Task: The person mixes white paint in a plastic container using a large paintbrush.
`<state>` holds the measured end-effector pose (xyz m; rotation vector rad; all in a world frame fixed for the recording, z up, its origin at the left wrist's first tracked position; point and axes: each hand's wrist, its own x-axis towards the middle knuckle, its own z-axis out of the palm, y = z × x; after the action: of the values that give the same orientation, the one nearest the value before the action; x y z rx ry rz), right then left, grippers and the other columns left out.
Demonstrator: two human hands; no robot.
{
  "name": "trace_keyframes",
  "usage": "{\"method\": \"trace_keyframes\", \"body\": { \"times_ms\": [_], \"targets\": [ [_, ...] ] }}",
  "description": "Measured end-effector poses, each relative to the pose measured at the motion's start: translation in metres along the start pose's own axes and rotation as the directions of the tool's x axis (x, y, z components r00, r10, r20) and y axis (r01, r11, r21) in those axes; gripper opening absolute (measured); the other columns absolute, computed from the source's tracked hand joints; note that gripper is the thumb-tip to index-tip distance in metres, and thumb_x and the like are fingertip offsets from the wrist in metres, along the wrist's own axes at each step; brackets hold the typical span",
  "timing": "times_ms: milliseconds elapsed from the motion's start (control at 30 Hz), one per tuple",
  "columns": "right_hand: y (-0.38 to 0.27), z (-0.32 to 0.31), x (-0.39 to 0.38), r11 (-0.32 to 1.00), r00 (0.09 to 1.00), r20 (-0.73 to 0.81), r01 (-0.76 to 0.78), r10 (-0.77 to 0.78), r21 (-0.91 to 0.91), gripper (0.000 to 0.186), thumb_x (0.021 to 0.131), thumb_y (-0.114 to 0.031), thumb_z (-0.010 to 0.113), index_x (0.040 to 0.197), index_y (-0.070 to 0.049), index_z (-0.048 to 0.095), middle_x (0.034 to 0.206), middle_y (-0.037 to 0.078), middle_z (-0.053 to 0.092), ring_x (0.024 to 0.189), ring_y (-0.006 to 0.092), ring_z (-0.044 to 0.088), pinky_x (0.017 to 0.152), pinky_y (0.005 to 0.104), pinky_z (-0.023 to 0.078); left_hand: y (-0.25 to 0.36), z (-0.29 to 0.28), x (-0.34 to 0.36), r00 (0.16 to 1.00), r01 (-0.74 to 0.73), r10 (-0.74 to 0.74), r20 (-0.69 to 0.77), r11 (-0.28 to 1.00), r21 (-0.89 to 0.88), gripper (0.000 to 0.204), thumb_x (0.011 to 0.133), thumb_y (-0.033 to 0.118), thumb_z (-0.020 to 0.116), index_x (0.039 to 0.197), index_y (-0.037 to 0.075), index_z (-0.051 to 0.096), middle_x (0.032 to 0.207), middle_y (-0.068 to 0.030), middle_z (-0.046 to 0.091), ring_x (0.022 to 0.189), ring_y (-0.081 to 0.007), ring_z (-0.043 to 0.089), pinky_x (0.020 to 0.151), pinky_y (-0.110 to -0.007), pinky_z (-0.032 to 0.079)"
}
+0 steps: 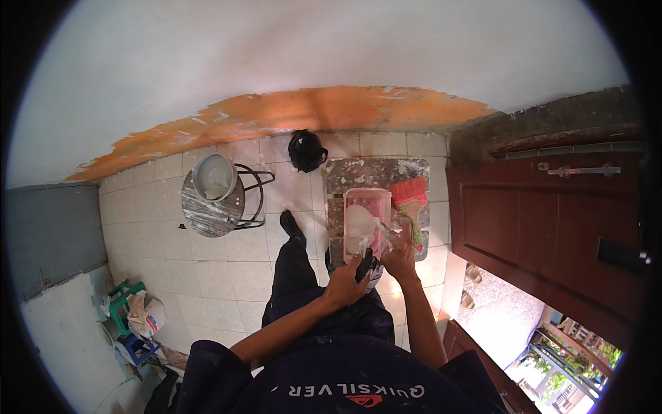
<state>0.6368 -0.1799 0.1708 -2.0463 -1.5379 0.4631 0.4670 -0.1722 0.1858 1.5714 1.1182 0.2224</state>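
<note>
A pink rectangular tub [348,234] with white paste [360,221] in it rests on a worn, paint-spattered bench [341,178] in front of me. My left hand [345,284] is closed round the black handle of a putty knife [365,263], whose paste-smeared end reaches over the near part of the tub. Beside the tub's right edge, my right hand [398,259] is closed on a paste-covered scraper [390,233] pointing in over the paste. A wide red-bristled brush [409,193] lies right of the tub, partly behind my right hand.
A bucket [198,178] with pale paste stands on a round stool [210,219] at left. A black bag [305,150] lies by the half-coated wall [331,110]. Small plastic stools [124,303] sit at lower left. A brown door [538,221] is at right, with sandals [469,298] beyond it.
</note>
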Motion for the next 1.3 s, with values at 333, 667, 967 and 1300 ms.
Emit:
{"method": "trace_keyframes", "body": {
  "times_ms": [333, 667, 967, 1300],
  "targets": [
    [0.016, 0.013, -0.012, 0.997, 0.996, 0.082, -0.045, 0.039, 0.065, 0.03, 0.06, 0.011, 0.05, 0.088, 0.008, 0.06, 0.116, 0.03, 0.047, 0.1, 0.0432, 0.054, 0.081, 0.0416, 0.049, -0.008, -0.012, -0.023, 0.872, -0.479, 0.49, 0.019, 0.842, 0.247, 0.033, 0.08, 0.012, 0.06, 0.111, 0.002, 0.053, 0.08, -0.0119, 0.056, 0.059, -0.0286, 0.059, 0.049, -0.037, 0.048],
    [-0.017, -0.005, -0.004, 0.996, 0.989, -0.126, 0.08, -0.076, 0.028, 0.038, 0.06, 0.01, 0.054, 0.097, 0.008, 0.06, 0.114, 0.028, 0.049, 0.101, 0.042, 0.052, 0.087, 0.0465, 0.043, -0.015, -0.039, -0.02, 0.707, -0.68, 0.701, 0.091, 0.641, 0.356, 0.025, 0.073, 0.008, 0.065, 0.096, 0.007, 0.056, 0.066, -0.0049, 0.046, 0.049, -0.0212, 0.052, 0.043, -0.034, 0.044],
    [-0.016, -0.003, -0.009, 0.995, 0.994, -0.04, 0.097, -0.098, -0.026, 0.047, 0.063, 0.003, 0.06, 0.109, -0.005, 0.061, 0.116, 0.023, 0.048, 0.108, 0.044, 0.045, 0.091, 0.0493, 0.039, -0.005, -0.059, -0.02, 0.62, -0.769, 0.768, 0.163, 0.553, 0.321, 0.011, 0.073, 0.011, 0.064, 0.08, 0.01, 0.056, 0.064, -0.0044, 0.042, 0.049, -0.0207, 0.048, 0.044, -0.034, 0.041],
    [0.008, 0.012, -0.007, 0.995, 0.995, 0.019, 0.095, -0.096, 0.029, 0.05, 0.066, -0.012, 0.072, 0.114, -0.006, 0.058, 0.125, 0.027, 0.04, 0.115, 0.046, 0.04, 0.095, 0.0519, 0.035, -0.012, -0.099, -0.04, 0.671, -0.679, 0.742, 0.003, 0.612, 0.404, 0.027, 0.068, 0.005, 0.064, 0.093, 0.007, 0.055, 0.063, -0.004, 0.039, 0.047, -0.0192, 0.044, 0.041, -0.033, 0.038]
  ]
}}
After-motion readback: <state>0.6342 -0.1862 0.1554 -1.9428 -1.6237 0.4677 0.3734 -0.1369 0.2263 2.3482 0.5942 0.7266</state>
